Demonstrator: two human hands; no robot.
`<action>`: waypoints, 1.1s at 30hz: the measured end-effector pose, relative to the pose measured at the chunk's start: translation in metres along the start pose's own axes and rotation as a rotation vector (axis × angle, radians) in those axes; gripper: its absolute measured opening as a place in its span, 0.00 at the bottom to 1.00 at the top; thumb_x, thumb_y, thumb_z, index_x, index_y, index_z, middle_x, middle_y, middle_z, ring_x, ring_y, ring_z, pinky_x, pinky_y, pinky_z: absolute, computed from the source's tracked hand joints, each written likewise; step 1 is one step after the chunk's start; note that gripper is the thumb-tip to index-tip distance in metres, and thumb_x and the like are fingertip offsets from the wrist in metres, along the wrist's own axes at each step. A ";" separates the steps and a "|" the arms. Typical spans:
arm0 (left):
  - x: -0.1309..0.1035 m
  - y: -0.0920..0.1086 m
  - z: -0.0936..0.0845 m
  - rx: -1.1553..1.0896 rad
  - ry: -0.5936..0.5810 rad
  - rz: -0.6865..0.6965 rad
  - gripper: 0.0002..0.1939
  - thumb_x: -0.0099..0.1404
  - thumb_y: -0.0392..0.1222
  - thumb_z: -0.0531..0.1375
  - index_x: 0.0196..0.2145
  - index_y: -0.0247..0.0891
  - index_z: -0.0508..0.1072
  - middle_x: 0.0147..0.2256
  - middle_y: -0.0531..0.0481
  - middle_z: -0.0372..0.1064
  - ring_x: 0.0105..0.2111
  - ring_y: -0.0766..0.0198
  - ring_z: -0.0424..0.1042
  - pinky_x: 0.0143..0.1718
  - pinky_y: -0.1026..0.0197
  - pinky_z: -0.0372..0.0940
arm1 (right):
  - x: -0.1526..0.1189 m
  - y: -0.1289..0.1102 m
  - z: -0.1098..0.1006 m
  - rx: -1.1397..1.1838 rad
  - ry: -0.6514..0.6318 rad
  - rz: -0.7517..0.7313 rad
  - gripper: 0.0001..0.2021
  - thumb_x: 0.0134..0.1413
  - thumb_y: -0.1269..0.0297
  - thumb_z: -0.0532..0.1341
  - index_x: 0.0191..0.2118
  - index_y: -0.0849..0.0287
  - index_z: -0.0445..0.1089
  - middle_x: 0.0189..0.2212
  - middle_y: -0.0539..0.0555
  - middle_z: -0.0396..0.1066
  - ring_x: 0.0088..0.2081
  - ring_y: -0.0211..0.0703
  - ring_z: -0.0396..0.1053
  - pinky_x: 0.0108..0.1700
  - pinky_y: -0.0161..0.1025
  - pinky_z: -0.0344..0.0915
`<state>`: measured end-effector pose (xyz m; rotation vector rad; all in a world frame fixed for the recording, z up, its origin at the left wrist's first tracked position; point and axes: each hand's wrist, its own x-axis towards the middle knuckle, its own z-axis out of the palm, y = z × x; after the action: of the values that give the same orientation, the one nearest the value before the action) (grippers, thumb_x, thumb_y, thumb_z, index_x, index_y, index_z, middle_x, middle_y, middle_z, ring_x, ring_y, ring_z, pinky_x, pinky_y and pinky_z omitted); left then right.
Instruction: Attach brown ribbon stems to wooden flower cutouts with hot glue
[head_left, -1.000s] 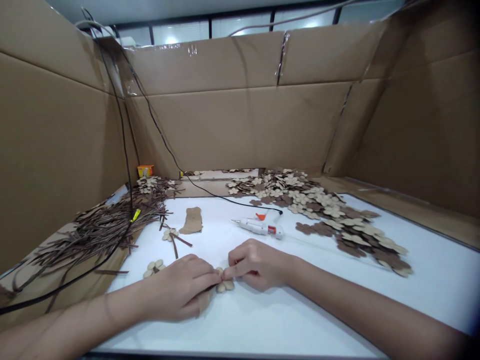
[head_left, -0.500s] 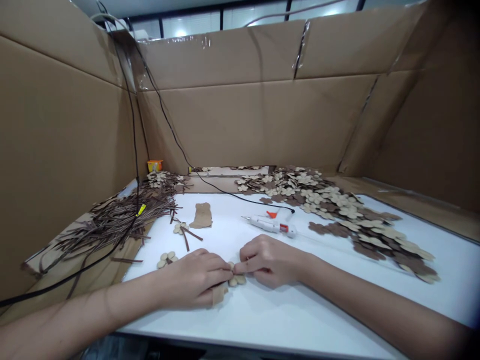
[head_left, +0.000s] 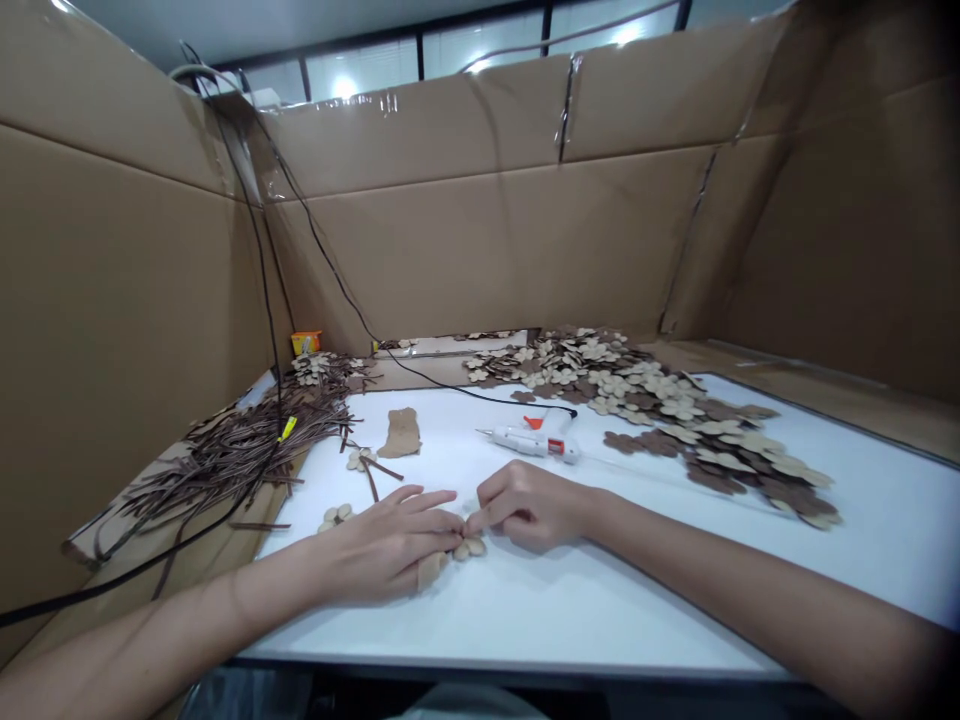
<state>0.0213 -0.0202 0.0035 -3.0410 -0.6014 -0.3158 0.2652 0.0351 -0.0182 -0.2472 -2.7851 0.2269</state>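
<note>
A small beige felt flower (head_left: 471,548) lies on the white board, partly covered by fingertips. My left hand (head_left: 390,545) holds its left edge with the fingers nearest me, while the outer fingers stretch out above the board. A tan wrap (head_left: 431,571) covers one digit of that hand. From the other side my right hand (head_left: 531,508) is closed, its thumb and forefinger pinched at the flower's middle. Whether a thin strip sits between those fingertips is hidden. Another beige flower (head_left: 335,516) peeks out behind my left hand.
Beyond my right hand lies a white glue gun (head_left: 529,442) with a black cord. Brown strips (head_left: 225,450) are heaped at left, and beige and brown flowers (head_left: 645,385) at right. A cardboard scrap (head_left: 401,432) and a flower with strips (head_left: 361,459) lie between. Cardboard walls (head_left: 450,240) enclose the board.
The outer fingers of my left hand have spread and lifted apart. Both hands stay at the flower. The whole view has shifted slightly.
</note>
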 end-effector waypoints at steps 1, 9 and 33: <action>0.000 0.000 0.000 -0.008 -0.010 -0.004 0.16 0.68 0.36 0.46 0.51 0.35 0.65 0.52 0.46 0.65 0.60 0.56 0.50 0.59 0.51 0.49 | 0.000 0.001 0.000 0.032 0.019 0.008 0.24 0.43 0.81 0.47 0.41 0.59 0.74 0.23 0.51 0.66 0.22 0.33 0.61 0.26 0.30 0.56; -0.002 0.002 -0.003 -0.108 -0.105 -0.036 0.19 0.68 0.37 0.44 0.55 0.37 0.61 0.57 0.49 0.60 0.62 0.59 0.45 0.62 0.50 0.43 | 0.001 0.000 -0.001 0.040 0.142 0.093 0.22 0.46 0.80 0.48 0.41 0.58 0.74 0.24 0.52 0.70 0.24 0.34 0.64 0.27 0.30 0.59; -0.005 -0.015 0.016 -0.056 0.010 -0.023 0.18 0.68 0.41 0.47 0.54 0.41 0.63 0.58 0.49 0.57 0.60 0.54 0.51 0.57 0.51 0.54 | 0.001 -0.006 -0.005 0.001 0.030 0.243 0.21 0.48 0.80 0.50 0.41 0.55 0.74 0.29 0.52 0.73 0.28 0.36 0.68 0.30 0.31 0.60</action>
<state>0.0143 -0.0075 -0.0131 -3.0858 -0.6381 -0.3540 0.2651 0.0303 -0.0122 -0.5854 -2.7214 0.2796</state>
